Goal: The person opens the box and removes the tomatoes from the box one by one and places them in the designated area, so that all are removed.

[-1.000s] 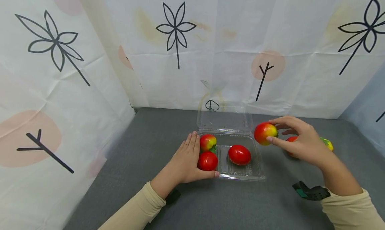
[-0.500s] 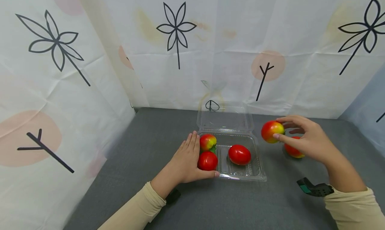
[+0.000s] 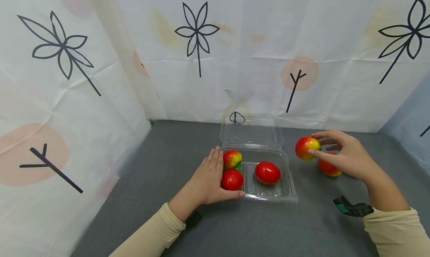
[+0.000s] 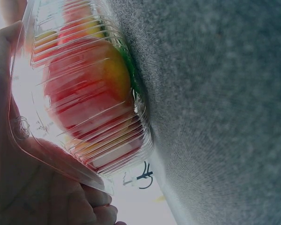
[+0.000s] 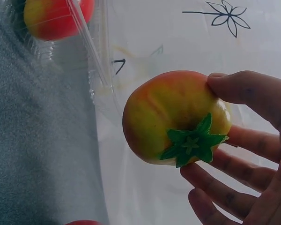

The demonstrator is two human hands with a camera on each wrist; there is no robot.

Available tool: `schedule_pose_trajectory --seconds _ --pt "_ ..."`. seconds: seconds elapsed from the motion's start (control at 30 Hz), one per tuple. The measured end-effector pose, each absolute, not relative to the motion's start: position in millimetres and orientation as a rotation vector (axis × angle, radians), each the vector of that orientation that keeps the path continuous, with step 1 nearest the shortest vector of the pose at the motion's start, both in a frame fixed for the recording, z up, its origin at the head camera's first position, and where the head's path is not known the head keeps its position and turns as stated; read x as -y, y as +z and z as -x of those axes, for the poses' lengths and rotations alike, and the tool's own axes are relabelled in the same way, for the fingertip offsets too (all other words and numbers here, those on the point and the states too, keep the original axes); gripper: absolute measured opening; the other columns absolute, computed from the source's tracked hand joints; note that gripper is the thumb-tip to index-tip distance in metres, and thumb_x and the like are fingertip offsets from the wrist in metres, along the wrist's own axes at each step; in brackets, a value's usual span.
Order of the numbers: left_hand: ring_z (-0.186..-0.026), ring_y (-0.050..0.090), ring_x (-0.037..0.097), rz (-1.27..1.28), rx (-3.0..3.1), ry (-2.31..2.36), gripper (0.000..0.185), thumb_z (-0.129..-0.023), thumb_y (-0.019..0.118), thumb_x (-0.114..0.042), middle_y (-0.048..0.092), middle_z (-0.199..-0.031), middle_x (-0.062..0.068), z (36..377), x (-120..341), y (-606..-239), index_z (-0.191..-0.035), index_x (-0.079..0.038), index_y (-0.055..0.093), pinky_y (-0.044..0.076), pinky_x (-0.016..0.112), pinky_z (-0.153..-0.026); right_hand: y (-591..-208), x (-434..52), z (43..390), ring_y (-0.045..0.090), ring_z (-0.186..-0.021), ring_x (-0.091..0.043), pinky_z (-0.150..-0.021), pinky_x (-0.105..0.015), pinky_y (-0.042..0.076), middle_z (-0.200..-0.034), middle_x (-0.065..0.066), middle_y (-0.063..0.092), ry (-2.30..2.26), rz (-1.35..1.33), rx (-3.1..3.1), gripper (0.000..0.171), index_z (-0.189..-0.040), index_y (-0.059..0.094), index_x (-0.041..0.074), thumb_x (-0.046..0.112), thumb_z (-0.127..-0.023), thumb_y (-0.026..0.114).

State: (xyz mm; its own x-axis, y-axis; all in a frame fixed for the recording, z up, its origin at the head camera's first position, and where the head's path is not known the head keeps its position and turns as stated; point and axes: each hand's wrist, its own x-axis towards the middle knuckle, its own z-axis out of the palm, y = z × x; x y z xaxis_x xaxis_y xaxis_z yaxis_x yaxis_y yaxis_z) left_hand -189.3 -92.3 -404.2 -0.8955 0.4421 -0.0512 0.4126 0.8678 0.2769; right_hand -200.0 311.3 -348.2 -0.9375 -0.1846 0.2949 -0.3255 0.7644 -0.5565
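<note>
My right hand (image 3: 351,158) pinches a red-and-yellow tomato (image 3: 307,148) between thumb and fingertips, raised off the table to the right of a clear plastic box. Its green star-shaped calyx (image 5: 191,143) faces the right wrist camera. Three tomatoes lie in the box (image 3: 282,193): a red-yellow one (image 3: 231,159) and a red one (image 3: 231,180) at the left, another red one (image 3: 267,173) toward the right. Against the box's left side rests my left hand (image 3: 209,182), fingers straight, thumb along the front rim. In the left wrist view, ribbed plastic covers the tomatoes (image 4: 91,89).
Another red tomato (image 3: 328,167) sits on the grey table (image 3: 268,227), partly hidden by my right hand. The box's clear lid (image 3: 251,134) stands raised at the back. Behind the table hangs a white patterned cloth (image 3: 255,44).
My right hand has drawn the tomato to the right, away from the box. The yellow-green object behind that hand is now hidden. My left hand has stayed in place.
</note>
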Motion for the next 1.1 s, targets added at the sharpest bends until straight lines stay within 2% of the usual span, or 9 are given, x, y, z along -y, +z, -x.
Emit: schedule_pose_trajectory --seconds 0.17,0.27,0.33,0.5,0.57,0.63,0.7,0.73,1.1 --pt "-0.167 0.010 0.036 -0.672 -2.923 0.398 0.133 -0.080 0.057 -0.091 0.007 -0.180 0.014 189 93 -404 -0.170 -0.003 0.015 0.024 0.054 -0.132 -349 -313 201 0.049 -0.099 0.020 -0.081 -0.001 0.044 -0.135 -0.019 0.067 0.926 -0.379 2.769 0.048 -0.136 0.068 0.008 0.030 -0.095 0.082" --pt "-0.167 0.009 0.035 -0.673 -2.920 0.401 0.133 -0.080 0.057 -0.092 0.007 -0.180 0.014 189 93 -403 -0.170 -0.002 0.015 0.024 0.054 -0.132 -351 -315 202 0.058 -0.102 0.008 -0.080 -0.002 0.045 -0.136 -0.021 0.066 0.919 -0.374 2.789 0.049 -0.137 0.067 0.007 0.029 -0.095 0.082" --pt "-0.167 0.009 0.035 -0.675 -2.919 0.403 0.133 -0.080 0.057 -0.092 0.007 -0.180 0.014 188 93 -403 -0.170 -0.003 0.015 0.024 0.055 -0.132 -352 -316 203 0.058 -0.102 0.007 -0.079 -0.003 0.046 -0.136 -0.022 0.065 0.914 -0.374 2.798 0.050 -0.137 0.067 0.006 0.028 -0.096 0.082" --pt "-0.167 0.010 0.035 -0.677 -2.923 0.404 0.133 -0.080 0.057 -0.091 0.008 -0.180 0.014 188 93 -402 -0.170 -0.003 0.016 0.025 0.055 -0.132 -357 -320 206 0.050 -0.099 0.020 -0.079 -0.005 0.047 -0.136 -0.023 0.065 0.909 -0.371 2.811 0.050 -0.138 0.066 0.005 0.026 -0.096 0.082" --pt "-0.167 0.010 0.035 -0.677 -2.924 0.404 0.132 -0.080 0.057 -0.091 0.008 -0.180 0.014 188 93 -402 -0.170 -0.003 0.016 0.026 0.055 -0.132 -358 -321 207 0.060 -0.104 0.006 -0.078 -0.006 0.048 -0.136 -0.023 0.065 0.912 -0.365 2.822 0.050 -0.139 0.066 0.005 0.026 -0.096 0.081" --pt "-0.167 0.010 0.035 -0.678 -2.924 0.405 0.132 -0.080 0.058 -0.090 0.008 -0.180 0.014 188 93 -402 -0.170 -0.003 0.016 0.026 0.055 -0.132 -359 -321 208 0.067 -0.109 -0.015 -0.077 -0.009 0.049 -0.136 -0.024 0.065 0.912 -0.356 2.836 0.050 -0.139 0.066 0.005 0.028 -0.097 0.081" --pt "-0.167 0.010 0.035 -0.677 -2.925 0.404 0.132 -0.080 0.057 -0.091 0.008 -0.180 0.014 188 93 -403 -0.170 -0.003 0.016 0.026 0.055 -0.132 -360 -322 208 0.066 -0.114 -0.038 -0.076 -0.010 0.050 -0.136 -0.025 0.064 0.921 -0.352 2.851 0.051 -0.139 0.065 0.004 0.029 -0.097 0.080" --pt "-0.167 0.010 0.035 -0.677 -2.926 0.402 0.132 -0.080 0.057 -0.091 0.008 -0.180 0.014 188 93 -403 -0.170 -0.003 0.016 0.026 0.055 -0.132 -360 -322 208 0.065 -0.114 -0.044 -0.076 -0.011 0.050 -0.135 -0.025 0.064 0.924 -0.347 2.858 0.051 -0.139 0.065 0.004 0.029 -0.098 0.079" --pt "-0.167 0.010 0.035 -0.677 -2.925 0.396 0.133 -0.080 0.056 -0.092 0.008 -0.180 0.014 188 93 -403 -0.170 -0.003 0.016 0.026 0.054 -0.132 -364 -329 212 0.067 -0.115 -0.051 -0.077 -0.017 0.053 -0.133 -0.028 0.065 0.949 -0.346 2.908 0.054 -0.139 0.063 0.002 0.034 -0.099 0.078"
